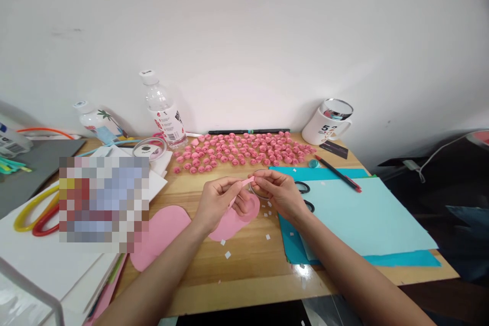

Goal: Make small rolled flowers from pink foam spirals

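My left hand [219,201] pinches a narrow pink paper strip [247,182] between thumb and fingers. At the strip's far end, my right hand [278,193] is also closed, with its fingertips on the paper. Below the left hand hangs or lies a pink paper piece with a curled edge [251,209]; whether it joins the strip I cannot tell. Beyond both hands, many small rolled pink paper roses [233,150] spread over the table. Beside my left forearm lies a rounded pink paper sheet [164,229]. Black scissor handles [304,187] show behind my right hand.
Light blue sheets [367,219] lie on the right, with a black and red pen [340,173] on them. A white mug [321,125] and a plastic bottle [164,112] stand by the wall. Yellow and red scissors [38,214] rest on papers at left. White paper bits [228,254] dot the wooden table.
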{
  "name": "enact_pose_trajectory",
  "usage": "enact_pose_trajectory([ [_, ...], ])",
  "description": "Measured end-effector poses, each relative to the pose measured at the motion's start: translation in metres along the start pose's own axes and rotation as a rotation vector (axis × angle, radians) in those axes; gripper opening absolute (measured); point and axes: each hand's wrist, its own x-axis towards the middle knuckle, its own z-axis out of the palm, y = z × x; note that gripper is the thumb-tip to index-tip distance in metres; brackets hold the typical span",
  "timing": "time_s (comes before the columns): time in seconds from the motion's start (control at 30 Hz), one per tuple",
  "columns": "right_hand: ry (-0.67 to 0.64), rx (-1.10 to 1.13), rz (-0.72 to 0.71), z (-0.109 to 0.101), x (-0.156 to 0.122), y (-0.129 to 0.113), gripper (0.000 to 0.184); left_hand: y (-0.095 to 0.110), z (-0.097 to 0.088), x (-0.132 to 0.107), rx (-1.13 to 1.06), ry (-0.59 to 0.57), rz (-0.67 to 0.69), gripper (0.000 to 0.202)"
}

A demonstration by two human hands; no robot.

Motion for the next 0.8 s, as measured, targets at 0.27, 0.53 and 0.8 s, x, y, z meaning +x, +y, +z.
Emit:
enact_pose_trajectory([
  [0.27, -0.044, -0.004, -0.049, 0.0022, -0.0015, -0.0021, 0.017, -0.0013, 0.0014, 0.0003, -0.003, -0.041, 0.017, 0.024],
  [0.53, -0.036, -0.003, 0.009, -0.0005, 0.0, -0.0018, 0.024, 0.0004, -0.0016, 0.0007, 0.011, -0.004, 0.012, 0.033],
  [0.8, 0.017, 0.012, -0.035, -0.0013, 0.0005, -0.0003, 0.021, 0.0, -0.0005, 0.0004, 0.024, -0.017, 0.025, 0.029],
])
